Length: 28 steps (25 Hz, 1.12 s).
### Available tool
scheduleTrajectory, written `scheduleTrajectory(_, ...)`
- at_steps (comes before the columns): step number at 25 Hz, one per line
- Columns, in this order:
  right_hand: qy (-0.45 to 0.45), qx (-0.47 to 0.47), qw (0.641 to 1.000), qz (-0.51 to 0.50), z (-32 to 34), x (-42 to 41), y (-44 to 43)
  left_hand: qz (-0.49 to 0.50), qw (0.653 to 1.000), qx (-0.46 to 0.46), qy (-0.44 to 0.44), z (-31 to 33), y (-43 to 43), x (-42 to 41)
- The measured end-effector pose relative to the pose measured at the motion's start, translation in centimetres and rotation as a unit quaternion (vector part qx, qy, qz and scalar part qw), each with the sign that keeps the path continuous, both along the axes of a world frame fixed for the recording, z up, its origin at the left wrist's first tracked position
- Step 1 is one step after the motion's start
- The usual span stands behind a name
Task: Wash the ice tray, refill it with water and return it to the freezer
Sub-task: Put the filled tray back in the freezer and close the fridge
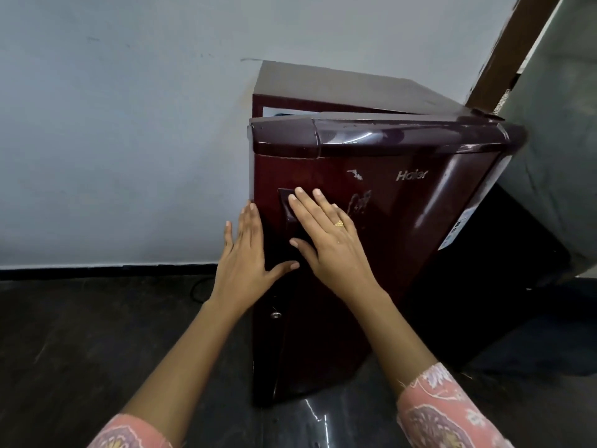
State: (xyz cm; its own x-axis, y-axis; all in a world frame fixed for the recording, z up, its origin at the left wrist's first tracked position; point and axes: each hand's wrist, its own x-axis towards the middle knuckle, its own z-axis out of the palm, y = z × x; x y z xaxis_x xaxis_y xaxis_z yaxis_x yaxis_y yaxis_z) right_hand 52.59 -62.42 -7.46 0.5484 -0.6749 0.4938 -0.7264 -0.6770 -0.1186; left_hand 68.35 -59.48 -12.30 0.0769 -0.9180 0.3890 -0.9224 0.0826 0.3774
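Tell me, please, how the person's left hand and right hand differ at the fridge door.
The right hand lies flat on the front of the fridge door, over its recessed handle; the left hand is at the door's left edge. The right hand wears a gold ring; the left hand shows none. Both are open and outstretched.

Small glossy maroon fridge (339,88), upright on dark floor (97,334) against wall (113,124). Door (403,227) ajar, gap along top left. Silver Haier logo (412,175) upper right, dark recessed handle (284,205) left, lock (275,315) below.
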Motion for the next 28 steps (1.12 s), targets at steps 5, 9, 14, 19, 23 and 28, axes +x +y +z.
scheduleTrajectory(5,-0.004,0.006,1.000,-0.025,0.0,2.9,-2.9,-0.002,1.000,0.002,0.007,-0.1,-3.9,2.0)
scheduleTrajectory(9,-0.011,0.008,0.999,-0.038,-0.1,4.6,-5.1,-0.011,1.000,0.011,0.012,-0.2,-6.6,3.4)
scheduleTrajectory(14,-0.018,0.012,0.999,-0.045,-0.1,6.0,-7.2,-0.019,0.999,0.026,0.013,0.1,-9.3,4.8)
scheduleTrajectory(19,-0.021,0.004,0.997,-0.075,-0.4,6.9,-8.5,-0.034,0.999,0.035,0.022,0.3,-10.9,5.6)
scheduleTrajectory(23,-0.035,-0.024,0.995,-0.091,-1.0,7.2,-8.8,-0.019,0.999,0.031,0.008,-0.1,-11.3,5.9)
scheduleTrajectory(28,-0.001,-0.008,0.992,-0.126,-0.6,7.7,-8.5,-0.005,0.999,0.045,-0.004,0.4,-10.6,5.5)
